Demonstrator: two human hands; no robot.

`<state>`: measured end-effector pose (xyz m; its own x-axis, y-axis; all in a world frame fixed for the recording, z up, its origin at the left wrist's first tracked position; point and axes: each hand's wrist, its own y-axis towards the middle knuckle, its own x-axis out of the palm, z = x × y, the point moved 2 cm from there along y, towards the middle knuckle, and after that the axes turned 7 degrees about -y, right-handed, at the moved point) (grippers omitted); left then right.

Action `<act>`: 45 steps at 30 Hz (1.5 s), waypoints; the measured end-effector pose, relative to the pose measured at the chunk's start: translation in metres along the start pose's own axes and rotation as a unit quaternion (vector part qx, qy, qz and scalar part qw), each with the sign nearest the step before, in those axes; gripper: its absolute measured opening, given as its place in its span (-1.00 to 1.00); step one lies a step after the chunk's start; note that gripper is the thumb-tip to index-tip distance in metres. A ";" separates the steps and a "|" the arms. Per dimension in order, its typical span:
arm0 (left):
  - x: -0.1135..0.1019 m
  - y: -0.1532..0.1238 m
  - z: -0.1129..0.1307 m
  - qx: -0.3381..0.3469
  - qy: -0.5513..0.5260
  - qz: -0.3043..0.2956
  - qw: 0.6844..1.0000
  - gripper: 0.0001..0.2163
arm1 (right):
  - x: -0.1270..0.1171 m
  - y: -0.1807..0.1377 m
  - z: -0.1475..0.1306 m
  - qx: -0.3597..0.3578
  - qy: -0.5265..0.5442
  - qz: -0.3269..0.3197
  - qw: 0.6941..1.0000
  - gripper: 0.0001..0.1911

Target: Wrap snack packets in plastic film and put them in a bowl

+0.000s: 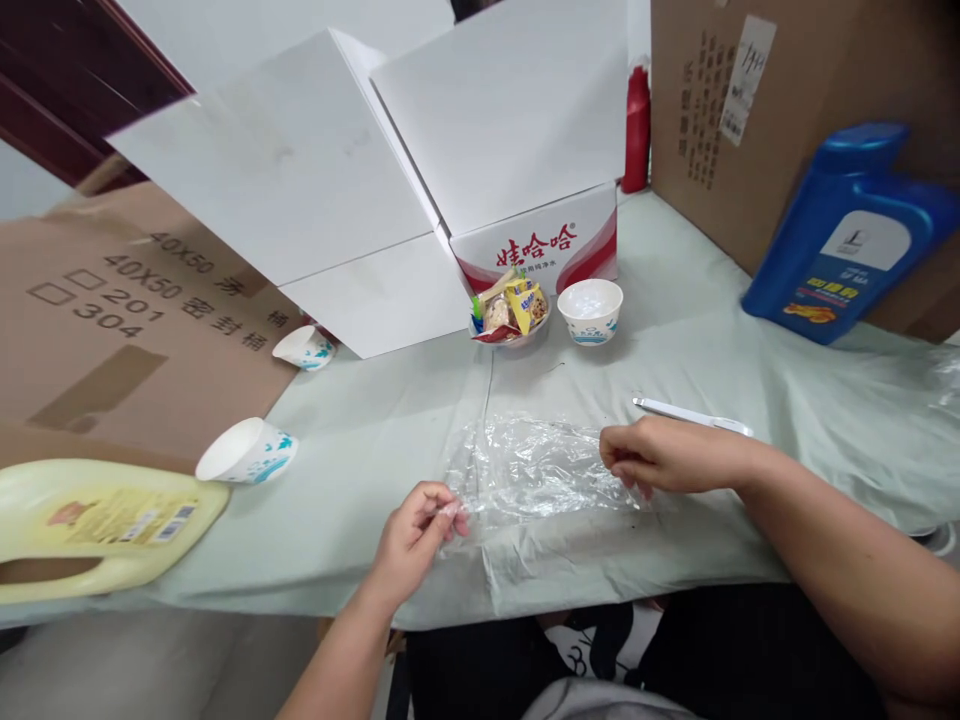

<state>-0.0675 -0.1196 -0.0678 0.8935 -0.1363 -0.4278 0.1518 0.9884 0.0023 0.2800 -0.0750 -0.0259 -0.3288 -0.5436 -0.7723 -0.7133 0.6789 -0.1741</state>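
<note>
A crumpled clear plastic bag (536,465) lies stretched between my two hands, low over the cloth-covered table. My left hand (421,530) pinches its left end, thumb against the fingers. At the opposite end, my right hand (649,455) has its fingers curled closed on the plastic. Just behind my right wrist rests a slim white utility knife (690,413). Beyond the bag stand a clear bowl of wrapped snacks (510,308) and a white paper bowl (590,312) that has clear plastic inside.
White cartons (532,240) stand at the back, with a red bottle (637,130) beside them. A blue jug (840,240) leans at right before a cardboard box (720,110). Two paper bowls (247,452) tilt at left, near a pale yellow jug (105,525) and another cardboard box (135,310).
</note>
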 end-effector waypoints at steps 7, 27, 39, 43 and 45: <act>0.003 0.065 0.002 0.006 0.080 0.120 0.990 -0.80 | 0.013 0.037 0.021 0.153 -0.199 0.163 0.954 -0.70; 0.058 0.067 0.019 0.363 0.380 -0.092 0.846 -0.74 | 0.027 0.062 0.026 0.216 -0.323 0.140 0.911 -0.71; 0.064 0.063 0.007 0.239 0.398 -0.169 0.869 -0.46 | 0.002 0.039 0.040 0.245 -0.162 0.276 0.915 -0.69; 0.064 0.063 0.006 0.231 0.403 -0.160 0.871 -0.44 | 0.003 0.034 0.044 0.259 -0.164 0.301 0.903 -0.69; 0.065 0.063 0.006 0.229 0.406 -0.163 0.869 -0.45 | 0.007 0.038 0.040 0.178 -0.174 0.327 0.912 -0.70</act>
<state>0.0031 -0.0664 -0.0900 0.2060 -0.1279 -0.9701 0.6597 0.7504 0.0412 0.2751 -0.0332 -0.0619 -0.3520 0.1812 -0.9183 -0.1695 0.9525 0.2530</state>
